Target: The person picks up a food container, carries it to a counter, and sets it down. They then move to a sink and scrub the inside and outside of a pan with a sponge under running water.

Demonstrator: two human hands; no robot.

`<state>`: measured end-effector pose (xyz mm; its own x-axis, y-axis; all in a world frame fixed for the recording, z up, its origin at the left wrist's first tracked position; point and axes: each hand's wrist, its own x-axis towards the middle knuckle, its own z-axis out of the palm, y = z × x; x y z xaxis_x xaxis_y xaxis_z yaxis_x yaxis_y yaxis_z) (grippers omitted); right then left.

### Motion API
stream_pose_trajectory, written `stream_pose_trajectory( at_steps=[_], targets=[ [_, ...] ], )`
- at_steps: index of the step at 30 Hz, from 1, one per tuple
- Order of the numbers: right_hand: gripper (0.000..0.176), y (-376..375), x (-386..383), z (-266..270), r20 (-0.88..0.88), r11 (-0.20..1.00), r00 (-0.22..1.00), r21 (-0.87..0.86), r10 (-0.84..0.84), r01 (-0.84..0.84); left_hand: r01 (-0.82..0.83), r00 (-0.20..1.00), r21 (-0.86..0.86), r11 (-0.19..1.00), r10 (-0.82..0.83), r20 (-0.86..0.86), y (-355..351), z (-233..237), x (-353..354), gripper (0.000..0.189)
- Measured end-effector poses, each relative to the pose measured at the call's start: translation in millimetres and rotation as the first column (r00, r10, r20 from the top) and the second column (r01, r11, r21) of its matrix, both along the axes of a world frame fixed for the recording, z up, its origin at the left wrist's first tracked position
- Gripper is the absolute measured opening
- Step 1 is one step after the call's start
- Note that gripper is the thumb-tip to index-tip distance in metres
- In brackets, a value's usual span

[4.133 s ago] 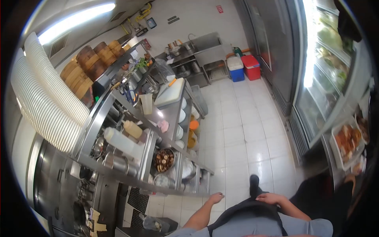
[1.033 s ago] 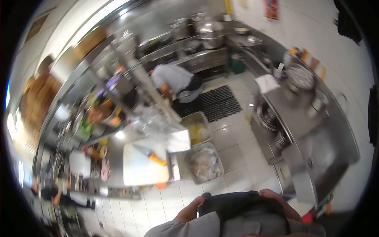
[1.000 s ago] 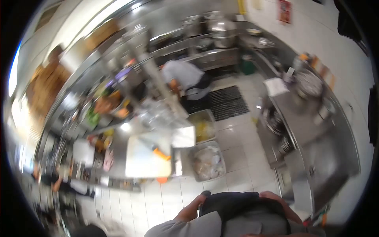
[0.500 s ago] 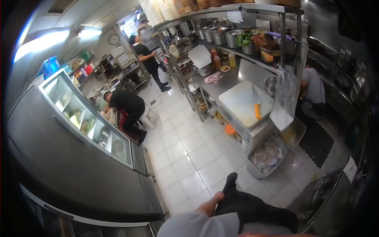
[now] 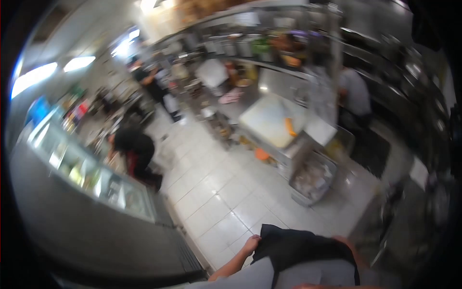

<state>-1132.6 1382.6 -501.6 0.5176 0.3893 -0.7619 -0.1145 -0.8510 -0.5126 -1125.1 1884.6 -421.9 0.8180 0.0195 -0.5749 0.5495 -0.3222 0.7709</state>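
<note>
Refrigerator: A glass-fronted refrigerator (image 5: 72, 197) lines the left side, pale green produce (image 5: 77, 173) behind its lit panes, presumably stored there for the chill.
Tiled aisle (image 5: 216, 192): A co-worker in black (image 5: 134, 149) bends beside the glass; a second co-worker (image 5: 154, 85) stands beyond.
Shelf (image 5: 281, 67): Metal pots (image 5: 244, 48), leafy greens (image 5: 262, 46) topping one, line up above the bench (image 5: 235, 109), likely for quick reach.
Left hand: The wearer's left hand (image 5: 250, 244) has bent fingers at the left edge of the black apron (image 5: 303, 248); whether it grips the fabric, one cannot tell.
Bench: A white cutting board (image 5: 262, 123) covers the near corner, an orange-handled knife (image 5: 289, 126) resting on it; a pink cloth (image 5: 231, 96) lies farther along the aisle-side edge.
Apron: It hangs across the wearer's waist, between both hands.
Bin: A grey bin (image 5: 299, 197) of crumpled, whitish refuse (image 5: 310, 176) stands at the bench's near end, seemingly positioned to catch scraps.
Right hand: The right hand (image 5: 343, 241) blurs at the apron's right edge, largely hidden, its hold impossible to tell.
</note>
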Motion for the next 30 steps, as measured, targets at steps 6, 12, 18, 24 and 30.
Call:
stream_pose_trajectory(
  at_steps=[6, 12, 18, 24, 30],
  targets=[
    [0.034, 24.5, -39.1, 23.5, 0.097, 0.954, 0.953, 0.059, 0.288, -0.295, 0.7, 0.687, 0.248, 0.67, -0.727, 0.025, 47.0, -99.1, 44.8, 0.039],
    [0.029, 44.0, -40.7, 9.3, 0.132, 0.831, 0.859, -0.216, -0.495, 0.513, 0.897, 0.252, 0.339, 0.282, -0.959, 0.131, 72.2, -80.5, 69.1, 0.037],
    [0.014, 53.6, -58.1, 7.8, 0.308, 0.181, 0.085, 0.299, -0.948, 0.937, 0.939, -0.047, 0.345, 0.016, -0.984, 0.174, 91.6, -133.6, 90.9, 0.032],
    [0.02, 114.5, -47.3, 186.0, -0.017, 0.541, 0.552, 0.178, -0.834, 0.822, 0.943, 0.134, 0.299, 0.149, -0.988, 0.071, 105.5, -146.9, 97.7, 0.032],
    [0.029, 83.6, -66.9, 77.4, -0.18, 0.458, 0.436, -0.112, -0.882, 0.882, 0.945, 0.151, 0.288, 0.158, -0.988, 0.044, 86.1, -144.5, 105.1, 0.032]
  ],
)
